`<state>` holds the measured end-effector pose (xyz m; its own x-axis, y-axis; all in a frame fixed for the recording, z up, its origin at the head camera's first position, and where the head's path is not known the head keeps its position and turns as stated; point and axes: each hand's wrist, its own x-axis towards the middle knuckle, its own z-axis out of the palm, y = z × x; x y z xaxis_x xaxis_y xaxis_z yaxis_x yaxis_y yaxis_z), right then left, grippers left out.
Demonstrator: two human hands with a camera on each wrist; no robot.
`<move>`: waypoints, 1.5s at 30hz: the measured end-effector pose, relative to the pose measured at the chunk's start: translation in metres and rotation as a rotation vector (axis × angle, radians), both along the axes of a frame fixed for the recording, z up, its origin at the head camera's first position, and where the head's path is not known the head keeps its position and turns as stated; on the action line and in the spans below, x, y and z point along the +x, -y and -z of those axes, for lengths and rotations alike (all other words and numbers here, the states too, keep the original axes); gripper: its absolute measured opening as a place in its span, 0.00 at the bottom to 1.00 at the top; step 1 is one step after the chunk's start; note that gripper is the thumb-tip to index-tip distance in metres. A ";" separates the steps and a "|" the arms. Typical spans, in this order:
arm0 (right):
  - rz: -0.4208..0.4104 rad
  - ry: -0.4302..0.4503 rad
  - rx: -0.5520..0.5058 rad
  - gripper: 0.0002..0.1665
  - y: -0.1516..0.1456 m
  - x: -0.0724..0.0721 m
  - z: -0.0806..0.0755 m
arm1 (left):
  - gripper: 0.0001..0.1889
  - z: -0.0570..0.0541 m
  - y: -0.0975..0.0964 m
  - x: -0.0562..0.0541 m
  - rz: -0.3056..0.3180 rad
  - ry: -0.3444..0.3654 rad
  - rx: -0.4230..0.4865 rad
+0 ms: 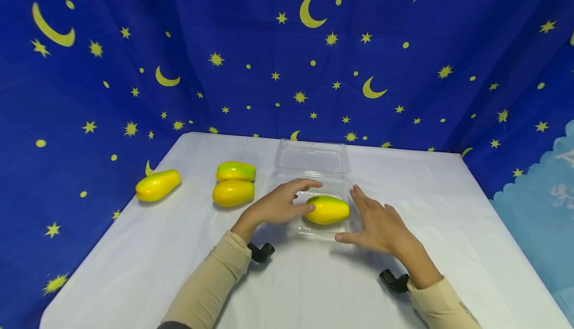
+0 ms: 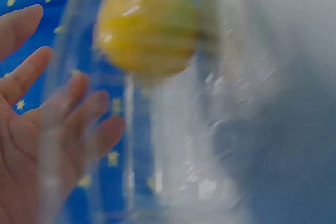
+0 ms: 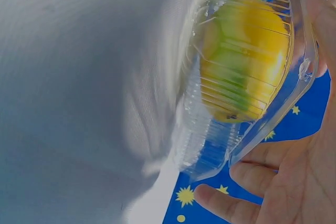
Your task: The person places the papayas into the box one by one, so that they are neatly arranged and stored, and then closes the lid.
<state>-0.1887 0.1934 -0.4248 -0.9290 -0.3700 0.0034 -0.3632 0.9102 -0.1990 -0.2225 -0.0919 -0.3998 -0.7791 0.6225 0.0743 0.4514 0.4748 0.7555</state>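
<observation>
A yellow-and-green papaya (image 1: 329, 210) lies in the base of a clear plastic clamshell box (image 1: 309, 233), whose lid (image 1: 314, 158) is folded back on the table. My left hand (image 1: 284, 202) is over the box's left side, its thumb at the papaya's left end and its other fingers spread. Through the clear wall, the left wrist view shows those fingers (image 2: 86, 108) loosely bent and apart from the fruit. To the right of the box, my right hand (image 1: 378, 224) has its fingers extended. In the right wrist view, its fingers (image 3: 257, 174) are close beside the box rim; contact is hard to tell.
Two more papayas (image 1: 235, 171) sit side by side left of the box, and another papaya (image 1: 158, 185) lies at the table's left edge. The white-covered table (image 1: 309, 289) backs onto a blue curtain (image 1: 251, 35) with moons and stars.
</observation>
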 end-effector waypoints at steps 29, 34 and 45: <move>0.007 0.010 -0.018 0.74 -0.002 0.003 -0.001 | 0.26 -0.030 0.125 0.005 -0.524 -0.190 0.044; 0.009 -0.003 -0.005 0.75 -0.001 0.002 -0.002 | 0.26 -0.017 0.137 0.010 -0.551 -0.203 0.023; 0.008 0.014 0.002 0.74 -0.001 0.001 -0.002 | 0.32 0.011 0.164 0.016 -0.644 -0.135 -0.016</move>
<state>-0.1878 0.1943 -0.4226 -0.9321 -0.3621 -0.0103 -0.3527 0.9136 -0.2023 -0.2062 -0.2554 -0.4106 -0.9807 0.0364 0.1919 0.1632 0.6922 0.7030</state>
